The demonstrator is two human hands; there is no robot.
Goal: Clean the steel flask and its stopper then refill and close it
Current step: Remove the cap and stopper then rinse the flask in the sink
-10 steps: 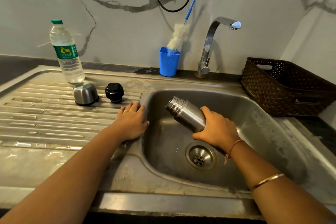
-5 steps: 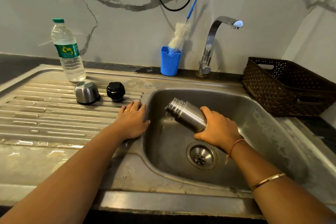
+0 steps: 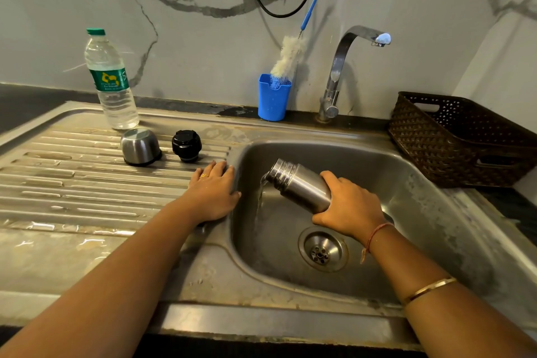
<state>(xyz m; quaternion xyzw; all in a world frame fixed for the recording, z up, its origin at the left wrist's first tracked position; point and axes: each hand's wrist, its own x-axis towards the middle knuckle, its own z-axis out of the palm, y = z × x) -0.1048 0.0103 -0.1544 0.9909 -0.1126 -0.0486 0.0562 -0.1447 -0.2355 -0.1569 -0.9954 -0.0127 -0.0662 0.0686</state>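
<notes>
My right hand grips the steel flask round its lower body, over the sink basin. The flask is tipped with its open mouth down to the left, and water runs out of it into the basin. My left hand rests flat on the sink's left rim, fingers straight. The black stopper and the steel cap cup, turned upside down, stand on the ribbed draining board just beyond that hand.
A clear plastic water bottle with a green cap stands at the back of the draining board. A blue cup holds a bottle brush beside the tap. A dark woven basket sits right of the sink.
The flask has tipped a little further and water now pours from its mouth. My left hand has stayed on the rim.
</notes>
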